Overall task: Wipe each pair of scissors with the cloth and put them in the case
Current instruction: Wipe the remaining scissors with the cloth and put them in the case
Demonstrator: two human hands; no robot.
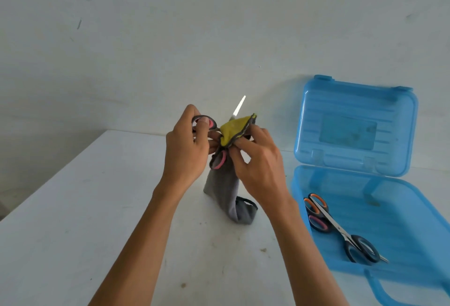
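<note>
Scissors (239, 107), stiff and pointed, are clasped at the loops by the left grip (186, 149), limp cloth (235, 129) pinched by the right grip (258, 162).

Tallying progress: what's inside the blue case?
Overlapping scissors lie in the blue case, at least two pairs; where they cross, the exact count is hidden.

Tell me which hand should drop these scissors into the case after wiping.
Probably the left hand: it grips the scissors by the handles, while the right hand only pinches the cloth.
</note>
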